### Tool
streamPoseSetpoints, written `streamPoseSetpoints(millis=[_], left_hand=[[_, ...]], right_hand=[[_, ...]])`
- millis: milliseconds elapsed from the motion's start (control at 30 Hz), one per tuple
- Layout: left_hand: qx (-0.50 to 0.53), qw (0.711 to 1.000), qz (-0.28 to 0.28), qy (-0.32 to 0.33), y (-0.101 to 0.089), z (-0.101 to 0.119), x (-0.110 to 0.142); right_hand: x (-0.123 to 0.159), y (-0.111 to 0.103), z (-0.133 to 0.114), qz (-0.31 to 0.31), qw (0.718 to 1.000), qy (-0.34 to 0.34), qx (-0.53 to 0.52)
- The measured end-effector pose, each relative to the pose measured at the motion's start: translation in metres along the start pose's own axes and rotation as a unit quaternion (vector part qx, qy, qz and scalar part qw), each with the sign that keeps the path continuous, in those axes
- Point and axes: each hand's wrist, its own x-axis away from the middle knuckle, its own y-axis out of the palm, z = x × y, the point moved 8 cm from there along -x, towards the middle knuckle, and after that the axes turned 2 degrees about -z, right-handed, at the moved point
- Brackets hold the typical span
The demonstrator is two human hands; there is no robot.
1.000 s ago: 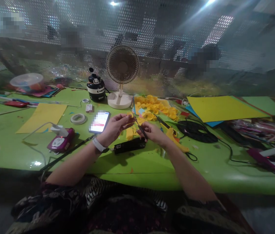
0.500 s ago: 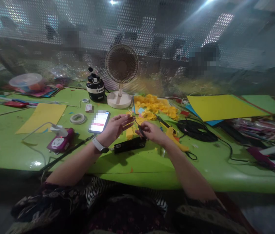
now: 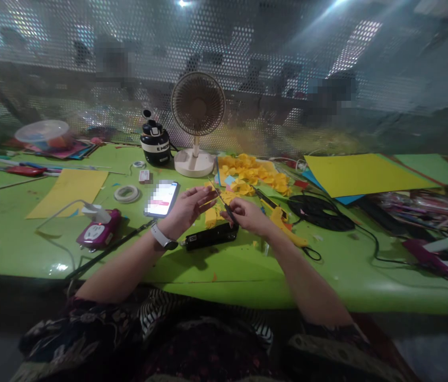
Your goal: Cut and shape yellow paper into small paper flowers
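My right hand (image 3: 246,217) is closed around the dark handles of a pair of scissors (image 3: 228,211). Their thin blades point up and to the left, close beside the fingertips of my left hand (image 3: 189,209). The fingers of that hand are pressed together; whatever may be between them is too small to make out. Yellow paper pieces (image 3: 210,218) lie on the table behind and between both hands. Just below the hands is a long black case-like object (image 3: 211,237) with a small white label. A yellow glue gun (image 3: 287,228) rests to the right, beside my right forearm.
On the green table (image 3: 247,270), a phone (image 3: 161,199) and tape roll (image 3: 126,193) lie to the left, near a purple power adapter (image 3: 98,229). A fan (image 3: 194,162), a black bottle (image 3: 155,146) and yellow paper flowers (image 3: 247,170) stand behind. A black cable coil (image 3: 321,212) lies right.
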Motion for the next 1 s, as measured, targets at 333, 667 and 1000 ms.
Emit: streamPoseSetpoints(millis=[333, 667, 1000], left_hand=[[0.0, 1.0, 0.0, -0.001, -0.0006, -0.0008, 0.0006], [-0.001, 1.0, 0.005, 0.007, -0.0012, 0.0001, 0.0003], [0.002, 1.0, 0.012, 0.005, -0.0024, -0.0006, 0.0003]], right_hand=[[0.0002, 0.0002, 0.0005, -0.011, 1.0, -0.003, 0.01], [0.0002, -0.0007, -0.0002, -0.002, 1.0, -0.004, 0.01], [-0.0008, -0.0026, 0.0025, 0.005, 0.999, -0.005, 0.033]])
